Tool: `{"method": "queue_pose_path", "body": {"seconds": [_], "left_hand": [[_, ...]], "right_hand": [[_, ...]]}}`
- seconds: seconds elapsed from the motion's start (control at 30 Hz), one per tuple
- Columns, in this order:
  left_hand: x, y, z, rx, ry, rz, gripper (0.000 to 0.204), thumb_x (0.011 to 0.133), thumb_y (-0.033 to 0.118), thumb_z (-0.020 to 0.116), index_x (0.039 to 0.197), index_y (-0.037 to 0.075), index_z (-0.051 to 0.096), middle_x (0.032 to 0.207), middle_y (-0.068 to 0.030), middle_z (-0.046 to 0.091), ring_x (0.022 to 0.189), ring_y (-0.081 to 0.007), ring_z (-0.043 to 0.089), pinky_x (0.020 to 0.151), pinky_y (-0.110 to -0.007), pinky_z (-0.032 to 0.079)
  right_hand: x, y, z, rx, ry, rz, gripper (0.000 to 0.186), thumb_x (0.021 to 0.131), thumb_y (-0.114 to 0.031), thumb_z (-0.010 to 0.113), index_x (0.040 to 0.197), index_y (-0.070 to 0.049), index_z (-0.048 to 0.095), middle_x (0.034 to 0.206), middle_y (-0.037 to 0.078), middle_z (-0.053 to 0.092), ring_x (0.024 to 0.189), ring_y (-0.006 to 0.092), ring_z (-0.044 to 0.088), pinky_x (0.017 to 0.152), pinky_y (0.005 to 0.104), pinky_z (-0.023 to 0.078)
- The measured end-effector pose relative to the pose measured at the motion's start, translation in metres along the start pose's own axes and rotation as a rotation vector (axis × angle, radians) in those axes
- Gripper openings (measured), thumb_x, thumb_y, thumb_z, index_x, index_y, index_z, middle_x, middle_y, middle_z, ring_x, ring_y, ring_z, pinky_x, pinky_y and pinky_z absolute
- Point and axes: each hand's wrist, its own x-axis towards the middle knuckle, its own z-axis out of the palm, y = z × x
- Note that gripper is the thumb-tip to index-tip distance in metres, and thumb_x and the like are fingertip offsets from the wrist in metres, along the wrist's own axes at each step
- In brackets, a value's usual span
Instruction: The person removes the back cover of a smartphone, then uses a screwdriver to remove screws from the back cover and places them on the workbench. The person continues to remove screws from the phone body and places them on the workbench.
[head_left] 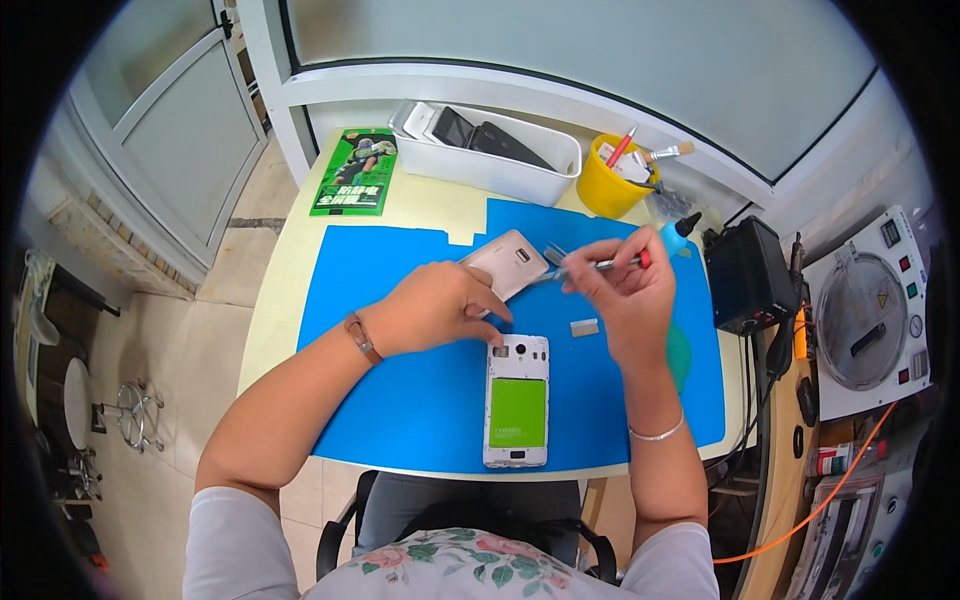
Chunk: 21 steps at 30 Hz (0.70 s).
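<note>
An opened smartphone lies face down on the blue mat, its green battery showing. My left hand is above the mat, fingers apart, with a fingertip at the phone's upper left corner. Partly under that hand is a pale pink phone back cover, tilted on the mat. In my right hand a slim screwdriver with a red end is pinched, held nearly level beside the cover. A small pale rectangular piece sits between the hands.
A white bin of phones stands at the back, beside a yellow cup of tools. Left of the bin lies a green packet. Along the right are a blue bottle, a black box device and a machine with a round lid.
</note>
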Motion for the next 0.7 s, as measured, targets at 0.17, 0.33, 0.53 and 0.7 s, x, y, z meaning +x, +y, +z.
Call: {"method": "queue_pose_path", "body": {"seconds": [0.17,0.33,0.53,0.7], "left_hand": [[-0.002,-0.003,0.006,0.015,-0.001,0.006,0.026,0.082,0.031,0.089,0.104,0.017,0.086,0.080,-0.0026,0.068,0.072,-0.0203,0.067,0.063,-0.034,0.052],[-0.003,-0.001,0.004,-0.026,-0.041,-0.007,0.022,0.084,0.028,0.088,0.103,0.017,0.087,0.077,-0.0023,0.067,0.068,-0.0184,0.064,0.060,-0.034,0.049],[-0.002,0.000,0.004,-0.096,-0.059,-0.019,0.021,0.087,0.026,0.087,0.105,0.015,0.087,0.074,-0.0037,0.066,0.065,-0.0169,0.060,0.058,-0.033,0.044],[-0.002,-0.003,0.006,-0.089,-0.047,-0.005,0.016,0.086,0.024,0.087,0.099,0.016,0.087,0.077,0.0002,0.071,0.069,-0.0176,0.066,0.062,-0.034,0.051]], "right_hand": [[-0.016,-0.035,0.009,-0.377,-0.297,0.005,0.046,0.083,0.006,0.086,0.092,-0.010,0.044,0.094,0.017,0.077,0.082,0.0175,0.075,0.072,0.0280,0.063],[-0.044,-0.052,0.014,-0.533,-0.450,-0.025,0.042,0.083,0.004,0.087,0.088,-0.008,0.047,0.093,0.017,0.079,0.086,0.0181,0.078,0.069,0.0264,0.061],[-0.071,-0.059,0.020,-0.570,-0.529,-0.041,0.040,0.083,0.001,0.089,0.082,-0.007,0.050,0.093,0.016,0.079,0.086,0.0218,0.080,0.064,0.0253,0.059],[-0.080,-0.055,0.021,-0.555,-0.526,-0.052,0.038,0.083,0.000,0.089,0.081,-0.007,0.052,0.091,0.016,0.079,0.084,0.0210,0.079,0.059,0.0256,0.056]]}}
